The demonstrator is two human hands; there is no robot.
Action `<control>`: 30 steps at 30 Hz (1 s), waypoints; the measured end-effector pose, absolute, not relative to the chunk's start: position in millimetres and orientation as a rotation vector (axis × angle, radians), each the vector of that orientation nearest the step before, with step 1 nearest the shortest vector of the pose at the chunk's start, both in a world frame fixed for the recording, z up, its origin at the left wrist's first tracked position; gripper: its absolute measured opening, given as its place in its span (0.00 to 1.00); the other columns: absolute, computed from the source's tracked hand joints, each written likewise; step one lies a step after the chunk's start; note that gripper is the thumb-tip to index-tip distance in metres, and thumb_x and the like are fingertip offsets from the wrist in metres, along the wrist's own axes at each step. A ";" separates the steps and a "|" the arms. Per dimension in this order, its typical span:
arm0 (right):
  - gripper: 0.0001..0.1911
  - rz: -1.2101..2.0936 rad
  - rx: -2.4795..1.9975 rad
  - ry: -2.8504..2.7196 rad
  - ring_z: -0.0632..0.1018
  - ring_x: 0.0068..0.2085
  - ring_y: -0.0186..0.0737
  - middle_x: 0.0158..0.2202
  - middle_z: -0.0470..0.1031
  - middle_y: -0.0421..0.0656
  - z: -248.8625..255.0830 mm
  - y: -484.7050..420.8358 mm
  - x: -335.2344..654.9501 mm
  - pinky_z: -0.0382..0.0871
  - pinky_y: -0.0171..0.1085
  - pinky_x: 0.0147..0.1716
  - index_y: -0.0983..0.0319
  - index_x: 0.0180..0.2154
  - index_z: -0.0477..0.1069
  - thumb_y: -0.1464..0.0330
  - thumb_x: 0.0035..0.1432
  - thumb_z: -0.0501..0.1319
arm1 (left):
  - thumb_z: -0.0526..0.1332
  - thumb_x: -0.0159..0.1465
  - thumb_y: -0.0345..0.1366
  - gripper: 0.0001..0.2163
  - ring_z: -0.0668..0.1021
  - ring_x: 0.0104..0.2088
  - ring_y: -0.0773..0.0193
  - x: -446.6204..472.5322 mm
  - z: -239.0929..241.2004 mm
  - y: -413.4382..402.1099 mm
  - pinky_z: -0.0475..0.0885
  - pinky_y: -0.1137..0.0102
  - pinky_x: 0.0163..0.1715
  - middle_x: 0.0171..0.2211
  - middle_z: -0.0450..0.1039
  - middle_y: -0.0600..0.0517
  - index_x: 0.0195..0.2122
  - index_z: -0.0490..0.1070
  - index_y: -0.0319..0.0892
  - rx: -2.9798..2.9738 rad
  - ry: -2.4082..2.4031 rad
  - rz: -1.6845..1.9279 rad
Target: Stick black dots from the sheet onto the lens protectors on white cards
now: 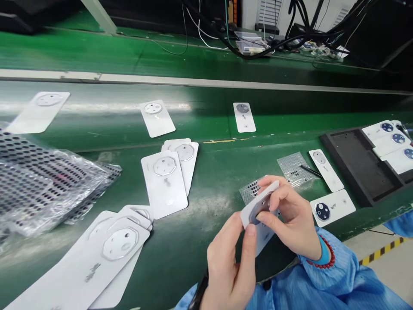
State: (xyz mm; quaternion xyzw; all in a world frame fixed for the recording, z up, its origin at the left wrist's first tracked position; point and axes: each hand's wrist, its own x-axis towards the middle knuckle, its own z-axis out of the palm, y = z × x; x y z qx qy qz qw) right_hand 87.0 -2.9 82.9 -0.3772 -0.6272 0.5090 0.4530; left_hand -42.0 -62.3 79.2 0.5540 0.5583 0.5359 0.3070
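In front of me, a white phone back cover (265, 241) is held tilted, with its round camera area partly covered by fingers. My left hand (229, 258) pinches its lower left edge between thumb and finger. With thumb and bent fingers, my right hand (292, 215) grips the cover around its camera area. Just behind the hands lies a clear sheet with small black dots (250, 191), partly hidden. A second dotted sheet (295, 168) and a black pen-like tool (311, 171) are close to it. To the right lie a cover with a plain ring (326, 171) and one with a dark camera disc (335, 207).
Several overlapping covers (109, 254) lie at the left, with a smaller pile (166, 185) behind. Single covers (244, 117) rest on the green belt. A bubble-wrap-like perforated sheet (48, 181) is far left. A black tray (351, 198) holds covers at right; cables (258, 54) hang behind.
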 end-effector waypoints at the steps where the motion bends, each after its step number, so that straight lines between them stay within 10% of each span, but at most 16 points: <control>1: 0.12 1.275 -0.916 -1.544 0.73 0.44 0.38 0.48 0.69 0.43 83.6 -2.4 87.7 0.67 0.37 0.39 0.58 0.30 0.64 0.76 0.55 0.66 | 0.55 0.66 0.27 0.11 0.72 0.23 0.70 -41.7 80.3 -62.2 0.68 0.77 0.24 0.33 0.76 0.53 0.45 0.72 0.45 1.474 1.463 1.418; 11: 0.14 1.263 -0.855 -1.607 0.74 0.43 0.39 0.40 0.74 0.42 87.8 -1.8 95.0 0.69 0.37 0.38 0.59 0.28 0.62 0.75 0.56 0.66 | 0.55 0.65 0.25 0.13 0.69 0.18 0.69 -44.3 84.8 -64.4 0.73 0.72 0.28 0.21 0.69 0.57 0.47 0.73 0.43 1.561 1.382 1.430; 18: 0.15 1.189 -0.804 -1.665 0.76 0.40 0.39 0.40 0.74 0.43 92.6 -2.6 95.7 0.72 0.38 0.36 0.59 0.27 0.61 0.76 0.54 0.68 | 0.55 0.64 0.25 0.16 0.75 0.23 0.66 -43.0 90.7 -64.0 0.76 0.69 0.32 0.40 0.79 0.48 0.51 0.72 0.45 1.579 1.337 1.450; 30: 0.16 1.209 -0.835 -1.564 0.76 0.37 0.38 0.38 0.75 0.42 96.2 -7.0 95.1 0.71 0.36 0.34 0.59 0.26 0.59 0.75 0.55 0.66 | 0.55 0.63 0.21 0.21 0.81 0.42 0.58 -42.0 90.5 -63.4 0.77 0.71 0.38 0.44 0.79 0.46 0.55 0.69 0.45 1.698 1.294 1.466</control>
